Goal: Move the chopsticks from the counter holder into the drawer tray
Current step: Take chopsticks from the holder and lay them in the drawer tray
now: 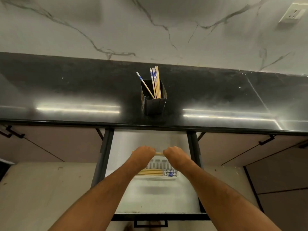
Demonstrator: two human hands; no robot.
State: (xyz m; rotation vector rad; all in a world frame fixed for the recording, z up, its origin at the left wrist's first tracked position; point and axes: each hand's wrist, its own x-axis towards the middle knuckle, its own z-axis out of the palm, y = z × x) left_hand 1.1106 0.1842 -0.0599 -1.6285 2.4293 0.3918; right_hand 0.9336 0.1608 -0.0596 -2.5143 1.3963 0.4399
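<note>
your left hand [144, 153] and right hand [173, 153] are both curled round a bundle of chopsticks [159, 153], held level between them above the far edge of the white drawer tray [158, 176]. more chopsticks [155, 172] lie flat in that tray, near your wrists. the rest [155, 84] stand in the black holder [154, 99] on the tabletop [66, 90], well apart from your hands.

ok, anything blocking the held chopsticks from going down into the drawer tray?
Nothing visible. Left hand and right hand grip the held chopsticks level, over the far edge of the white tray. The drawer is open; chopsticks already in the tray lie along its near side.
</note>
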